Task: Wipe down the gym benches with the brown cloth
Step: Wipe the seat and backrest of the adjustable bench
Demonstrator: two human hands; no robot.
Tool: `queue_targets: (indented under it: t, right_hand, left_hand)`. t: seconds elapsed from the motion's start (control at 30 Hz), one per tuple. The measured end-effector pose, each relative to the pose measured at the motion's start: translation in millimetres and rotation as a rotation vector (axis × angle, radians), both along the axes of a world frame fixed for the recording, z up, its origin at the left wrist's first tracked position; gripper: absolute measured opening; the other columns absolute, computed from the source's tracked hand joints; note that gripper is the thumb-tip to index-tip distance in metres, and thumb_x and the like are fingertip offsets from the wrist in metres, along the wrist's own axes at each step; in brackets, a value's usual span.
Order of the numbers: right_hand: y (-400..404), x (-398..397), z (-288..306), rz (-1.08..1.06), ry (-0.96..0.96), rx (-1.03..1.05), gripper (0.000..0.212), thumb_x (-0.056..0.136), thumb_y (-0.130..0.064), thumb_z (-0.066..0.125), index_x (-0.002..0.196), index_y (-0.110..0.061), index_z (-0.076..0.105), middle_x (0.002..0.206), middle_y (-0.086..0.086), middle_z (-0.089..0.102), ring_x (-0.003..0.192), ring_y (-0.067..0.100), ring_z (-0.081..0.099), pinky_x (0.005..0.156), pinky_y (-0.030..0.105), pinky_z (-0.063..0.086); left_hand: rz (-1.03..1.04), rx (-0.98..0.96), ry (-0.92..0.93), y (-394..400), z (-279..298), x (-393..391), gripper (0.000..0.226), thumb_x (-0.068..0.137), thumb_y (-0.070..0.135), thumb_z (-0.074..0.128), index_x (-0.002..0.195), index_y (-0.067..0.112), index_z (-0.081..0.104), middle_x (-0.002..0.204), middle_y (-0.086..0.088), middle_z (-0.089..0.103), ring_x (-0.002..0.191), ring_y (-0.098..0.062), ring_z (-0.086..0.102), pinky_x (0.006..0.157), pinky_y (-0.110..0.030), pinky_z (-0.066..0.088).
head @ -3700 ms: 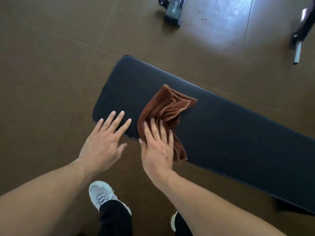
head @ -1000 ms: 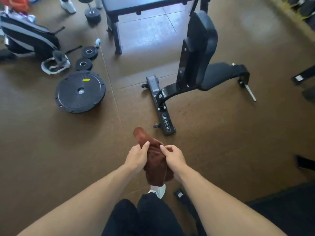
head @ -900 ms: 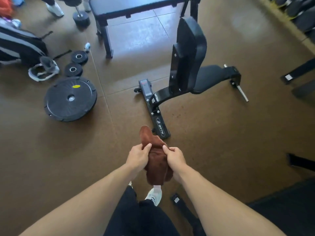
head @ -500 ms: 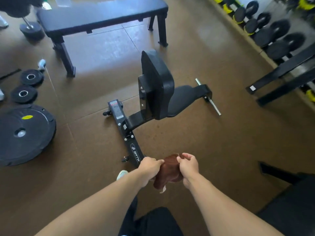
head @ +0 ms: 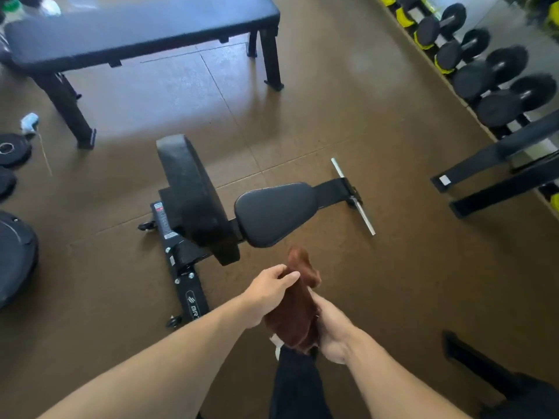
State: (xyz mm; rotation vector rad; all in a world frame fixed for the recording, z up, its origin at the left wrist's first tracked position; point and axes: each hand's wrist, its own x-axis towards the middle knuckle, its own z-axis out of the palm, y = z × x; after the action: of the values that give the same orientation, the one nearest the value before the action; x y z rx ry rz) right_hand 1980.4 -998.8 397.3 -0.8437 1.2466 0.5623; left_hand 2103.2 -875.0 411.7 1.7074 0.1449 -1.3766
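Note:
The brown cloth (head: 298,309) hangs bunched between both hands, in the air in front of my legs. My left hand (head: 269,293) grips its upper left side with curled fingers. My right hand (head: 332,331) holds it from the lower right, fingers wrapped under the fabric. Just ahead on the floor stands a black adjustable bench with an upright back pad (head: 190,192) and a seat pad (head: 275,211). A flat black bench (head: 136,28) stands farther back.
Black weight plates (head: 12,255) lie on the brown floor at the left. A dumbbell rack (head: 484,77) runs along the right wall, its black feet reaching onto the floor. Another black bench's corner (head: 526,397) shows at the lower right.
I lifted the cloth off the flat bench and turned toward the adjustable bench, which is now closer. My left hand has shifted higher on the cloth and my right hand lower.

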Motion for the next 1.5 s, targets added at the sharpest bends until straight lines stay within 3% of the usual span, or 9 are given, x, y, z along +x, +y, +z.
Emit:
queue_targets:
  t: [0.13, 0.4, 0.67, 0.87, 0.97, 1.03, 1.2, 1.4, 1.5]
  right_hand:
    - [-86, 42, -16, 0.062, -0.065, -0.182, 0.035, 0.098, -0.034, 0.071, 0.127, -0.013, 0.073, 0.113, 0.008, 0.08, 0.115, 0.028, 0.072, 0.11, 0.048, 0.052]
    - [-154, 150, -30, 0.464, -0.266, -0.526, 0.035, 0.086, -0.018, 0.087, 0.11, -0.017, 0.062, 0.105, -0.001, 0.073, 0.095, 0.013, 0.07, 0.067, 0.017, 0.053]
    - [-143, 248, -69, 0.706, -0.508, -0.803, 0.036, 0.087, -0.025, 0.086, 0.103, -0.023, 0.054, 0.095, -0.012, 0.07, 0.089, 0.003, 0.069, 0.075, 0.016, 0.055]
    - [-148, 252, -135, 0.824, -0.416, -0.874, 0.024, 0.1, -0.025, 0.07, 0.109, -0.032, 0.049, 0.102, -0.012, 0.069, 0.097, 0.01, 0.068, 0.085, 0.032, 0.056]
    - [-164, 249, -181, 0.844, -0.186, -0.756, 0.017, 0.105, -0.014, 0.059, 0.112, -0.027, 0.051, 0.107, -0.011, 0.066, 0.102, 0.014, 0.066, 0.078, 0.028, 0.053]
    - [-175, 248, -209, 0.794, -0.097, -0.642, 0.016, 0.105, -0.008, 0.057, 0.113, -0.022, 0.054, 0.115, -0.008, 0.067, 0.103, 0.012, 0.065, 0.071, 0.02, 0.05]
    - [-189, 253, -238, 0.879, -0.17, -0.607, 0.025, 0.104, -0.01, 0.059, 0.112, -0.033, 0.058, 0.116, -0.018, 0.066, 0.111, 0.007, 0.065, 0.099, 0.034, 0.056]
    - [-194, 292, -237, 1.103, -0.581, -0.633, 0.035, 0.113, -0.02, 0.039, 0.141, -0.031, 0.058, 0.137, -0.017, 0.06, 0.121, -0.004, 0.056, 0.104, 0.006, 0.041]
    - [-170, 302, -270, 1.385, -0.534, -0.472, 0.053, 0.115, -0.032, 0.032, 0.166, -0.026, 0.023, 0.175, -0.009, 0.014, 0.162, 0.011, 0.01, 0.13, 0.027, 0.009]
  left_hand:
    - [0.108, 0.052, -0.141, -62, -9, 24, 0.029, 0.102, 0.041, 0.057, 0.112, 0.018, 0.072, 0.111, -0.001, 0.074, 0.107, -0.02, 0.068, 0.102, -0.04, 0.052]
    - [0.505, 0.191, -0.208, -110, -44, 48, 0.036, 0.103, 0.037, 0.055, 0.135, 0.024, 0.067, 0.128, 0.003, 0.071, 0.119, -0.022, 0.065, 0.108, -0.045, 0.051]
    - [0.711, 0.103, -0.303, -111, -76, 123, 0.042, 0.108, 0.028, 0.048, 0.15, 0.022, 0.052, 0.139, 0.002, 0.062, 0.13, -0.017, 0.058, 0.112, -0.034, 0.047]
    - [0.563, 0.134, -0.166, -116, -158, 140, 0.056, 0.104, 0.024, 0.053, 0.157, 0.035, 0.035, 0.15, 0.002, 0.054, 0.139, -0.022, 0.052, 0.116, -0.047, 0.044]
    - [0.519, 0.16, 0.023, -124, -192, 142, 0.082, 0.102, 0.014, 0.058, 0.163, 0.035, 0.008, 0.147, -0.004, 0.055, 0.124, -0.02, 0.059, 0.089, -0.025, 0.058]
    - [0.492, 0.241, 0.085, -130, -215, 142, 0.083, 0.099, 0.007, 0.062, 0.163, 0.028, 0.014, 0.137, -0.007, 0.062, 0.108, -0.018, 0.061, 0.067, -0.016, 0.05]
    - [0.549, 0.362, 0.061, -151, -245, 146, 0.058, 0.098, 0.002, 0.054, 0.151, 0.025, 0.046, 0.134, -0.005, 0.063, 0.107, -0.015, 0.056, 0.065, -0.013, 0.04]
    - [0.672, 0.327, -0.134, -179, -244, 170, 0.04, 0.1, 0.011, 0.049, 0.123, 0.04, 0.064, 0.112, 0.006, 0.067, 0.106, -0.013, 0.064, 0.085, -0.027, 0.058]
    - [0.815, 0.636, -0.146, -167, -264, 165, 0.039, 0.096, 0.018, 0.047, 0.128, 0.038, 0.056, 0.112, 0.001, 0.069, 0.103, -0.023, 0.065, 0.089, -0.042, 0.056]
